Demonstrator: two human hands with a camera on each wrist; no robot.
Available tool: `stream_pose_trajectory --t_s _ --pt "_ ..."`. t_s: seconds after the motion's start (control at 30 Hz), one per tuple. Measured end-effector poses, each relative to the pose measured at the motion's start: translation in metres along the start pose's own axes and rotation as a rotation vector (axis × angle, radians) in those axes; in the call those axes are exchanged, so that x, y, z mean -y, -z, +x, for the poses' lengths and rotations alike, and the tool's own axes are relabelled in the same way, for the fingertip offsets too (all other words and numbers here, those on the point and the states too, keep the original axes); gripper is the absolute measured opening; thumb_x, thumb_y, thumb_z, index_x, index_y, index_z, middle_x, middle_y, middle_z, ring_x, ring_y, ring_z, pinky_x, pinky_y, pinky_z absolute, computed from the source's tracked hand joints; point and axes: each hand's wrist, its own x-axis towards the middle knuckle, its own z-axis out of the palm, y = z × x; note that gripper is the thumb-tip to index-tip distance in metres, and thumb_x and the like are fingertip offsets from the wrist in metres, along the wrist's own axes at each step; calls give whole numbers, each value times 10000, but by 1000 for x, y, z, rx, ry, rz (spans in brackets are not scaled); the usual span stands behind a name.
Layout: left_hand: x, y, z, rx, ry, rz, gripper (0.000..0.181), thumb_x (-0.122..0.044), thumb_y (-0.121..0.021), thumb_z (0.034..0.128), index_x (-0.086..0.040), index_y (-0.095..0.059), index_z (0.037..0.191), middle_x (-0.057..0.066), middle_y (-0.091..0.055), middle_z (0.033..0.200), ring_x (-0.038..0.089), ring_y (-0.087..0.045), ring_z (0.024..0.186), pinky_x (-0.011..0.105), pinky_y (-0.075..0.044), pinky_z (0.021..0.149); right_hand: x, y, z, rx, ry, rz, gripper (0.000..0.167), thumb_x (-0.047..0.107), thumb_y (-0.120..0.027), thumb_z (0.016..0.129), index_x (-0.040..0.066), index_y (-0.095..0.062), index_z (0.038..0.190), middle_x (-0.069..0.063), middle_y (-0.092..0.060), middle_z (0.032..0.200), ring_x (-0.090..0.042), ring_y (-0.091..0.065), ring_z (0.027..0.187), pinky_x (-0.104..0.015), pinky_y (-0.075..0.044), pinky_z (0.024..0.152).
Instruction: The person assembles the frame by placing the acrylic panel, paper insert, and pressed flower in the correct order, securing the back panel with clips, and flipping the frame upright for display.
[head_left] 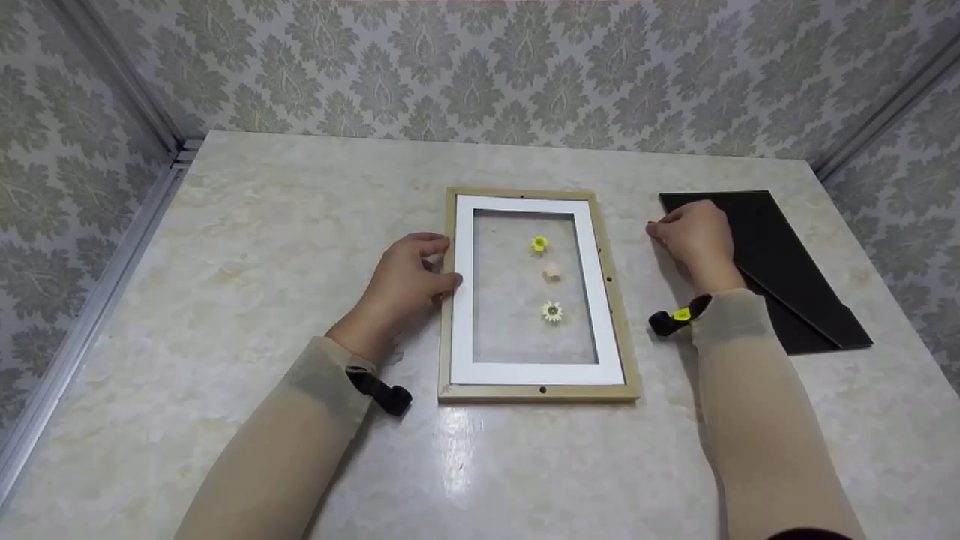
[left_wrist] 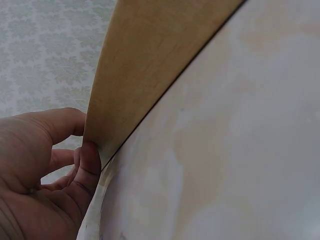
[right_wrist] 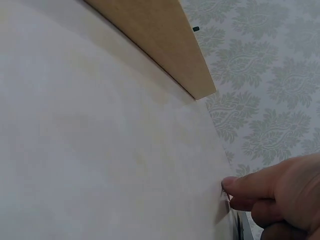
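A wooden picture frame (head_left: 637,375) lies flat on the table, with a white mat (head_left: 536,373) set inside it. Within the mat's opening are a yellow flower (head_left: 538,244), a pale pinkish piece (head_left: 551,271) and a white daisy-like flower (head_left: 552,312). My left hand (head_left: 405,277) grips the frame's left side between thumb and fingers; the left wrist view shows them at the wooden side wall (left_wrist: 135,65). To the right of the frame, my right hand (head_left: 694,236) pinches a small thin dark piece (right_wrist: 223,186), its kind too small to tell, at its fingertips.
Black boards (head_left: 795,262) lie overlapping on the table under and beside the right wrist. The pale marbled table (head_left: 262,225) meets a patterned wall (head_left: 472,75) at its far edge. A small dark peg (right_wrist: 196,28) sticks out near the frame's rim.
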Motion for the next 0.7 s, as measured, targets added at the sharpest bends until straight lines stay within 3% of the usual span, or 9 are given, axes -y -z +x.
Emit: stream_pose_trajectory --t_s 0.27,0.53,0.7 --pt "0 -1 1 -1 -9 13 672 -90 -826 970 -7 -611 1601 128 -485 1745 271 -646 1277 203 -614 792 -1 1 1 -2 -32 -14 337 268 -700 1109 13 -838 1282 -268 -775 1372 -441 -723 1248 -583 -624 1035" --pt "-1 0 1 6 13 10 667 -100 -830 975 -24 -618 1602 113 -478 1750 270 -630 1298 213 -614 795 1 -2 1 3 56 -100 317 191 -618 1122 -7 -837 1236 -274 -800 1274 -434 -739 1093 -574 -622 910" --pt "1 1 2 7 9 15 675 -98 -823 968 -25 -615 1605 118 -477 1755 270 -630 1285 192 -601 774 1 -4 2 23 77 -120 349 160 -553 1123 -32 -819 1241 -293 -787 1280 -453 -736 1104 -607 -617 926"
